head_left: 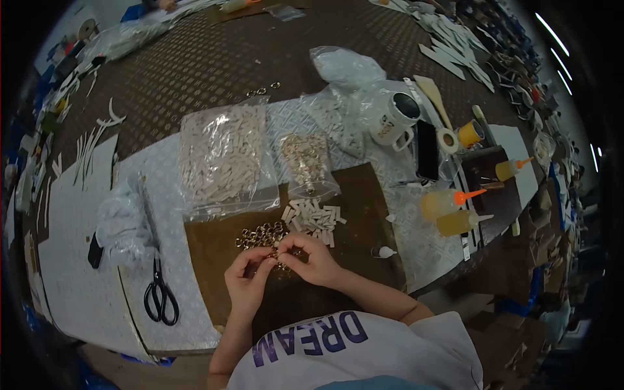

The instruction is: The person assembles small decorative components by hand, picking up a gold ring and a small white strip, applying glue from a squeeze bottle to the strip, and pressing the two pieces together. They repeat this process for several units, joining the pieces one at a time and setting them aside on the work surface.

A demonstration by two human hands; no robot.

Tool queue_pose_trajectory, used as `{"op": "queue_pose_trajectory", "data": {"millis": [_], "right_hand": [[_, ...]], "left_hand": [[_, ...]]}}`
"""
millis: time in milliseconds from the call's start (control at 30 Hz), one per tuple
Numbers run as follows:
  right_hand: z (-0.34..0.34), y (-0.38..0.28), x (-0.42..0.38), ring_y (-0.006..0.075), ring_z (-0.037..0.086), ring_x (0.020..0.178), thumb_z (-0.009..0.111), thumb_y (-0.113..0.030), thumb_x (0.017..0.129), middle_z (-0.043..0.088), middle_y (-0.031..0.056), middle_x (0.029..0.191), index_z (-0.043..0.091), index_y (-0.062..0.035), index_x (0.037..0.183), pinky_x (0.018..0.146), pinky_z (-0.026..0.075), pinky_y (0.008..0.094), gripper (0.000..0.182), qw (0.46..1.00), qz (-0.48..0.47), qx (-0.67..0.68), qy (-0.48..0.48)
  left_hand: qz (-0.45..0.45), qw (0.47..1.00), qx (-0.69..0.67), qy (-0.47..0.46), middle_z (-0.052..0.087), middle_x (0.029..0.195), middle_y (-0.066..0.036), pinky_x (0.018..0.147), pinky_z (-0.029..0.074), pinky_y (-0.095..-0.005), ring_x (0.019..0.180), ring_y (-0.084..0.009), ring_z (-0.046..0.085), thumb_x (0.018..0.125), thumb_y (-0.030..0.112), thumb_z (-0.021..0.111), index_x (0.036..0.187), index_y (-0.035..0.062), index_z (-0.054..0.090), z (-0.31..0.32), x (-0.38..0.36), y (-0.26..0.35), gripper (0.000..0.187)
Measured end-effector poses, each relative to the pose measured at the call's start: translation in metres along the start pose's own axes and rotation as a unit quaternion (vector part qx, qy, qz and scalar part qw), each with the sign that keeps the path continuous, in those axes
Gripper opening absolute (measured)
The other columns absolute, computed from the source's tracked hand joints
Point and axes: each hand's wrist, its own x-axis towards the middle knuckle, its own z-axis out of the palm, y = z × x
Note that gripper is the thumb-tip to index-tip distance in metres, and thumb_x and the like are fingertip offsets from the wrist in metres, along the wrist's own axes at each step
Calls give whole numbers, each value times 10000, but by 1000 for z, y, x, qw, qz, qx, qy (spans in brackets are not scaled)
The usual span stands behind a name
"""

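My left hand [249,278] and my right hand [312,261] meet fingertip to fingertip over a brown mat [214,260]. Both are closed in a pinch, and whatever is between the fingers is too small to make out. Just beyond them lies a pile of small gold-coloured metal rings [260,235], a few showing under the fingers. Past my right hand is a heap of short pale strips [315,220]. A small white-tipped bottle [383,251] stands on the mat to the right.
Behind the mat lie a large bag of pale strips [224,153] and a smaller bag of gold-coloured pieces [305,159]. Black-handled scissors [160,302] are at left. To the right are orange-tipped glue bottles [442,203], a phone [427,149] and a white mug [394,123].
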Motion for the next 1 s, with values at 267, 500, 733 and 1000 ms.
{"op": "queue_pose_trajectory", "data": {"millis": [267, 500, 733, 1000], "right_hand": [[0, 2, -5, 105, 496, 754, 591, -37, 844, 522, 37, 830, 528, -9, 868, 680, 414, 241, 73, 999, 10, 37, -12], [1, 10, -8, 82, 489, 766, 569, -58, 871, 509, 24, 852, 522, -11, 887, 673, 410, 223, 68, 999, 25, 43, -21], [6, 9, -8, 107, 483, 738, 571, -78, 869, 512, 35, 820, 512, -8, 882, 655, 411, 246, 92, 996, 28, 80, -7], [7, 11, -8, 97, 470, 748, 558, -74, 877, 498, 33, 819, 495, -9, 879, 658, 409, 244, 91, 996, 22, 83, -20]], "left_hand": [[2, 1000, -15, -10, 627, 834, -32, 706, 466, -194, 751, -73, 579, 820, -47, 616, 969, -21, 620, -1, -1, -4, 152], [-7, 999, -41, -32, 634, 839, -45, 704, 473, -206, 737, -84, 587, 834, -28, 608, 981, -23, 605, -1, 0, -3, 148], [-19, 996, -71, -41, 644, 856, -65, 711, 491, -226, 734, -105, 603, 852, 18, 606, 998, -24, 599, -2, 2, -5, 153], [-26, 996, -70, -46, 643, 856, -67, 707, 492, -228, 730, -105, 602, 862, 32, 598, 998, -31, 599, -3, 0, -1, 150]]}}
